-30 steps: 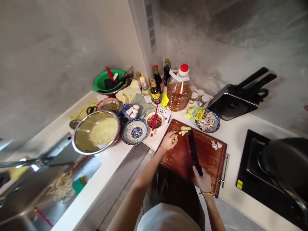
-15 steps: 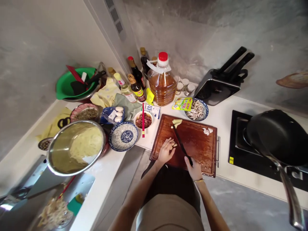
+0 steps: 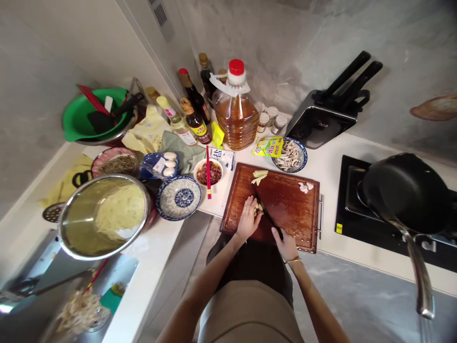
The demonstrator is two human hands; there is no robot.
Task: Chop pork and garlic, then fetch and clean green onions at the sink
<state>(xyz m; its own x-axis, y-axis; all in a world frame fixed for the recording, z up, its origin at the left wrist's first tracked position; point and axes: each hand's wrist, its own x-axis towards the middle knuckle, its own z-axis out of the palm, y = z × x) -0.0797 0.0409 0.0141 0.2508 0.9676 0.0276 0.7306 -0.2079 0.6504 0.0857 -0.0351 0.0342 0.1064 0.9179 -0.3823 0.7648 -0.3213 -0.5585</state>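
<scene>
Glossy reddish wooden cutting board [image 3: 285,209], shiny metal bowl [image 3: 67,236], matt black pan [image 3: 407,190].

Grey marbled walls [image 3: 321,28] meet at a far corner beside a white vented column [image 3: 157,28]. A white L-shaped counter [image 3: 332,166] holds a steel sink [image 3: 124,271] near left and a black hob [image 3: 348,209] right. The floor [image 3: 357,295] is grey. The light is soft and even.

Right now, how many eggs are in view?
3, all in the blue bag behind the patterned plate, lying in a row: back egg, middle egg, front egg. The bag could hide more.
</scene>
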